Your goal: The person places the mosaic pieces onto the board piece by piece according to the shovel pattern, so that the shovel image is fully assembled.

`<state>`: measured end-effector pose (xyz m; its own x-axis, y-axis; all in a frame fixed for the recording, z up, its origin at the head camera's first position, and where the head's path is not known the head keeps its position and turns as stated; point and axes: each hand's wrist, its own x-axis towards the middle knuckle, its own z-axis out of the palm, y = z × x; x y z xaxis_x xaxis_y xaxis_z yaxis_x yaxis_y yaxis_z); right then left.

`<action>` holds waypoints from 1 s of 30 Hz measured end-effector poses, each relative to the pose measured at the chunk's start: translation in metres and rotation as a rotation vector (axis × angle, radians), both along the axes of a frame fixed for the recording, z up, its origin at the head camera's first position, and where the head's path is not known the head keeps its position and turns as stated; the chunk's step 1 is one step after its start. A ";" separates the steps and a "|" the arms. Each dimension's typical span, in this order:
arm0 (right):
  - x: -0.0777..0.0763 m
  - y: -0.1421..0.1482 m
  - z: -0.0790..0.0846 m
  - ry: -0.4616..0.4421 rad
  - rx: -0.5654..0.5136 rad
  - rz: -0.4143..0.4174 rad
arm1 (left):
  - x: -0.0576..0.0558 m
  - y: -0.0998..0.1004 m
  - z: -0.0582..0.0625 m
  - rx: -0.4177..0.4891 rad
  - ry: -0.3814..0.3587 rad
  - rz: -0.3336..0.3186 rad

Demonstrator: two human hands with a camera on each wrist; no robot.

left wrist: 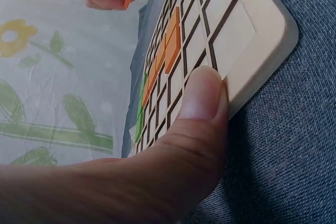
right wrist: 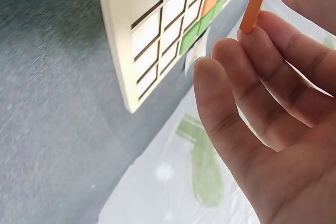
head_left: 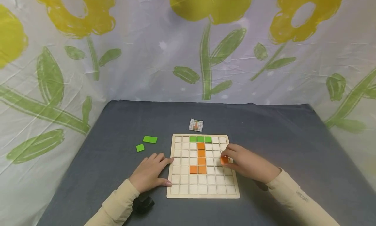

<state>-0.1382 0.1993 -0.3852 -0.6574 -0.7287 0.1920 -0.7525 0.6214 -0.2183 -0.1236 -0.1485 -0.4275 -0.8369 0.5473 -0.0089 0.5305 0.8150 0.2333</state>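
A wooden grid board (head_left: pixel 203 196) lies on the dark cloth, with three green tiles (head_left: pixel 200 139) in its top row. Below them runs a column of orange tiles (head_left: pixel 201 153), with one more orange tile (head_left: pixel 193 169) to the left of its lowest tile. My left hand (head_left: pixel 151 172) rests at the board's left edge, its extended thumb (left wrist: pixel 202 95) lying on the rim in the left wrist view. Over the board's right side, my right hand (head_left: pixel 245 162) pinches a loose orange tile (right wrist: pixel 254 4) between thumb and fingertip, raised above the grid.
Left of the board lie green tiles (head_left: pixel 150 139) side by side and a single green tile (head_left: pixel 140 148). Behind the board is a small printed pattern card (head_left: pixel 195 125). A black object (head_left: pixel 143 204) sits near the left wrist. A flower-printed curtain (head_left: pixel 147 72) hangs behind.
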 end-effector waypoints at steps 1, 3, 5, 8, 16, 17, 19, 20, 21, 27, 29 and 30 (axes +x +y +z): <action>-0.001 -0.002 -0.001 0.009 -0.001 0.010 | 0.000 0.000 0.000 0.001 0.001 0.001; -0.003 -0.006 -0.003 0.024 -0.004 0.035 | 0.000 0.000 0.000 0.002 0.001 0.003; -0.004 -0.011 -0.006 0.042 -0.005 0.058 | 0.000 0.000 0.000 0.004 0.002 0.004; -0.006 -0.017 -0.010 0.040 -0.008 0.083 | 0.000 0.000 0.000 0.001 -0.003 0.006; -0.005 -0.027 -0.015 -0.039 0.012 0.100 | 0.000 0.000 0.000 0.003 0.000 0.004; -0.004 -0.028 -0.016 -0.044 0.010 0.103 | 0.000 0.000 0.000 0.004 0.002 0.003; -0.004 -0.029 -0.018 -0.051 0.011 0.109 | 0.001 0.000 0.000 0.004 0.002 0.004; -0.004 -0.030 -0.019 -0.056 0.010 0.111 | 0.001 0.000 0.000 0.005 0.002 0.005; -0.004 -0.031 -0.020 -0.059 0.013 0.113 | 0.001 0.000 0.000 0.005 0.002 0.005; -0.004 -0.032 -0.027 -0.051 0.047 0.117 | 0.001 0.000 0.000 0.000 0.006 0.001; -0.004 -0.032 -0.028 -0.055 0.054 0.113 | 0.001 0.000 0.001 0.001 0.006 0.000; -0.004 -0.032 -0.028 -0.058 0.058 0.112 | 0.001 0.000 0.001 0.002 0.005 0.001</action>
<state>-0.1422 0.1673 -0.4136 -0.5803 -0.8067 0.1116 -0.8048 0.5472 -0.2297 -0.1229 -0.1484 -0.4264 -0.8374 0.5465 -0.0033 0.5310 0.8150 0.2321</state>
